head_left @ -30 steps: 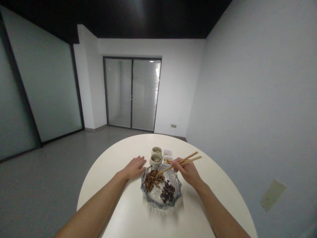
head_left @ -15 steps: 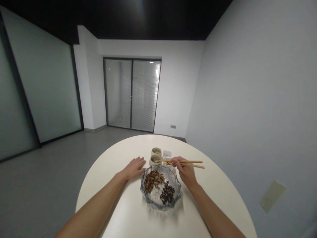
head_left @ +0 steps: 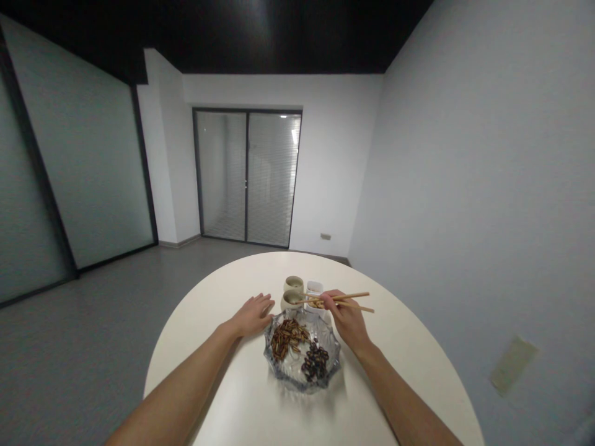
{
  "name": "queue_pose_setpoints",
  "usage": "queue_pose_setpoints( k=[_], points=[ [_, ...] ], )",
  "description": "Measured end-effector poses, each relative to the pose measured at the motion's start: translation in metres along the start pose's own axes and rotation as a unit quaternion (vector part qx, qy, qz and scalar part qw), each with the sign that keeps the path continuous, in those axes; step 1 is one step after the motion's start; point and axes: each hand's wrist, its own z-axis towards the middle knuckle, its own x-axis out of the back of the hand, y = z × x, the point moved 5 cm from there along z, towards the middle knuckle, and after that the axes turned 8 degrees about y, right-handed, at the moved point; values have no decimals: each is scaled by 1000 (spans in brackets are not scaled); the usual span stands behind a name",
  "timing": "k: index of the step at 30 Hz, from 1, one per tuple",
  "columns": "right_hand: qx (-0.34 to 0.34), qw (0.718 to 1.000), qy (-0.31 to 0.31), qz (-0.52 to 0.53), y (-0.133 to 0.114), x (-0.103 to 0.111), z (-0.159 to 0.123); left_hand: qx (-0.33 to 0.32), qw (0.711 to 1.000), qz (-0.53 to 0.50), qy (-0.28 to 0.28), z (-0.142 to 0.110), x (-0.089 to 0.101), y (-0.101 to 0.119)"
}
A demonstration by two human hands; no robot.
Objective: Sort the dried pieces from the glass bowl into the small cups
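Altogether, the head view counts two hands. The right hand grips one pair of wooden chopsticks, tips close together over the nearer of two white dishes; whether they hold anything, I cannot tell. The open left hand lies just beside one glass bowl containing two heaps of food. Two cups stand beyond it, on one round table.

Bare forearms — slender hands
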Motion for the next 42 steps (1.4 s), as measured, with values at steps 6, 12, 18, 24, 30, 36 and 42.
queue_pose_setpoints(
  k=[6,12,18,24,30,36,42],
  points=[
    [-18,999,30,7,0,12,2,-3,1000,0,1,0,-2,-1],
    [-12,999,-38,0,-1,14,3,-2,1000,0,2,-1,0,1],
    [-19,994,-102,-20,2,6,-2,-4,1000,1,2,-1,1,2],
    [-21,992,-125,9,4,-2,-6,-9,1000,8,3,-1,-1,0],
    [-5,995,-98,9,6,1,-5,-12,1000,17,-1,-1,0,1],
    [13,993,-111,28,4,-3,-7,-13,1000,13,3,1,-2,-1],
    [51,985,-167,-7,0,-10,-11,-14,1000,9,5,1,-2,-1]
  ],
)
